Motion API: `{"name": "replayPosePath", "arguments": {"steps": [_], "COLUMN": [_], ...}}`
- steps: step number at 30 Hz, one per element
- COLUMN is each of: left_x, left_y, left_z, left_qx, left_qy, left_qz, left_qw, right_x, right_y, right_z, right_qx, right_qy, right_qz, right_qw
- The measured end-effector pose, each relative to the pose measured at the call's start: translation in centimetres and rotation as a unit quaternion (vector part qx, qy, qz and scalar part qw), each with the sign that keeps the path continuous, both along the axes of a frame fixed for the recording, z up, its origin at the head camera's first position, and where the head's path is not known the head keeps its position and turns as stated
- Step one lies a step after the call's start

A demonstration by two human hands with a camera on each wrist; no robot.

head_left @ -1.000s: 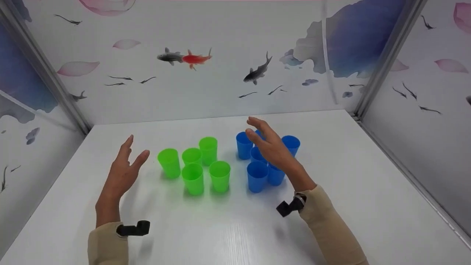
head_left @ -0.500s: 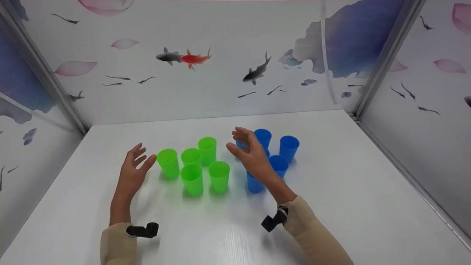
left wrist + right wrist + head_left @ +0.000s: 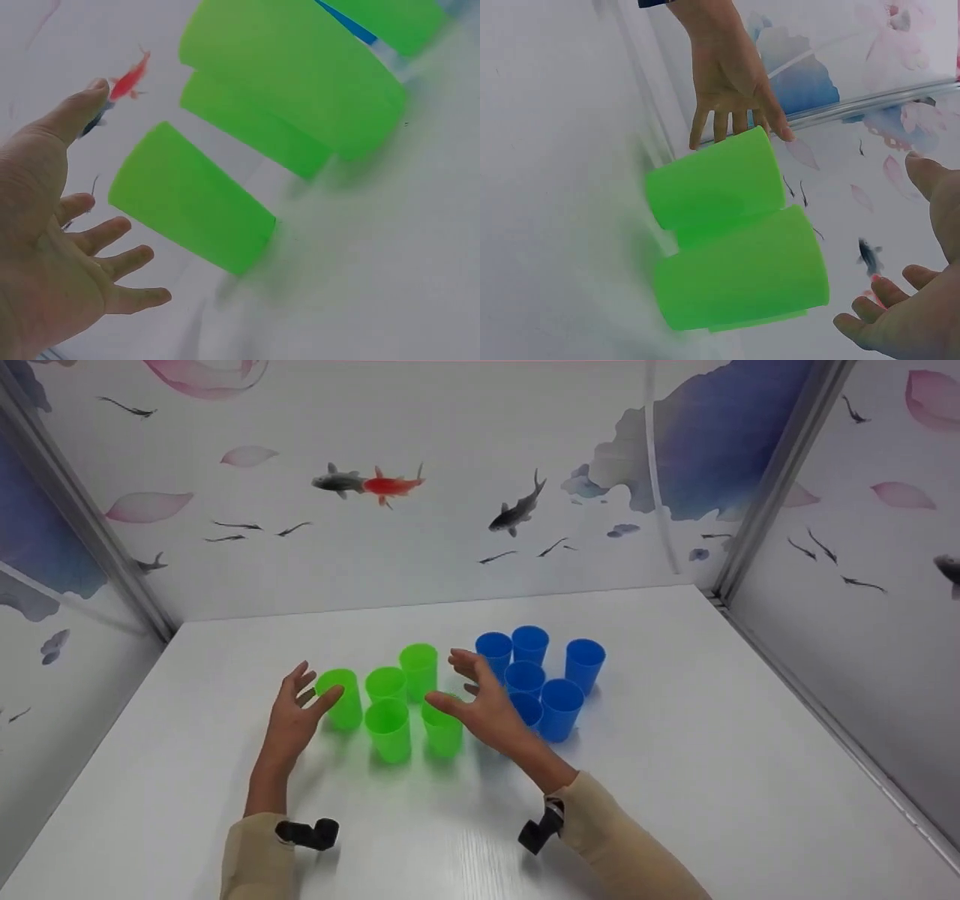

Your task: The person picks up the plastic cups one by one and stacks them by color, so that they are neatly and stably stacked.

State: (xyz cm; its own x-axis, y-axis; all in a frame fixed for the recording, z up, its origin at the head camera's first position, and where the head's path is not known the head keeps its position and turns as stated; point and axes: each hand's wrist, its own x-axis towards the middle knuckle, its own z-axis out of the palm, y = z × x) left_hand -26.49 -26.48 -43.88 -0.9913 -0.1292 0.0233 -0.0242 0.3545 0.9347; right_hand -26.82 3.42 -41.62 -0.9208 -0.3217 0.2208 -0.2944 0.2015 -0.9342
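My left hand (image 3: 294, 724) is beside the leftmost green cup (image 3: 345, 709), its thumb overlapping the rim in the head view. In the left wrist view, its spread fingers (image 3: 124, 262) stand apart from that cup (image 3: 191, 199). My right hand (image 3: 491, 712) is by the right side of the green group, its thumb in front of the front right green cup (image 3: 442, 735). The right wrist view has my right hand (image 3: 911, 315) beside a green cup (image 3: 742, 270), holding nothing. Several green cups stand upright in a loose cluster.
Several blue cups (image 3: 561, 712) stand upright just right of and behind my right hand, one partly hidden by it. All the cups stand on a white table (image 3: 420, 840). Patterned panels (image 3: 420, 562) wall it at the back and sides.
My right hand has moved left and down, from over the blue cups to the green ones. My left hand has moved right, up to the leftmost green cup. The cups stay put.
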Motion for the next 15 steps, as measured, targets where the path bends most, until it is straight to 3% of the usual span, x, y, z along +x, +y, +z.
{"name": "replayPosePath", "arguments": {"steps": [7, 15], "left_x": [0.0, -0.4], "left_y": [-0.3, 0.2], "left_z": [-0.5, -0.9], "left_qx": [0.012, 0.018], "left_qy": [-0.02, -0.025], "left_qz": [-0.012, -0.012], "left_qw": [0.9997, 0.9994], "right_x": [0.4, 0.7], "right_y": [-0.6, -1.0], "right_z": [-1.0, -1.6], "right_qx": [0.043, 0.102], "right_qy": [-0.057, -0.082], "right_qz": [0.018, 0.006], "right_qw": [0.9973, 0.9914]}}
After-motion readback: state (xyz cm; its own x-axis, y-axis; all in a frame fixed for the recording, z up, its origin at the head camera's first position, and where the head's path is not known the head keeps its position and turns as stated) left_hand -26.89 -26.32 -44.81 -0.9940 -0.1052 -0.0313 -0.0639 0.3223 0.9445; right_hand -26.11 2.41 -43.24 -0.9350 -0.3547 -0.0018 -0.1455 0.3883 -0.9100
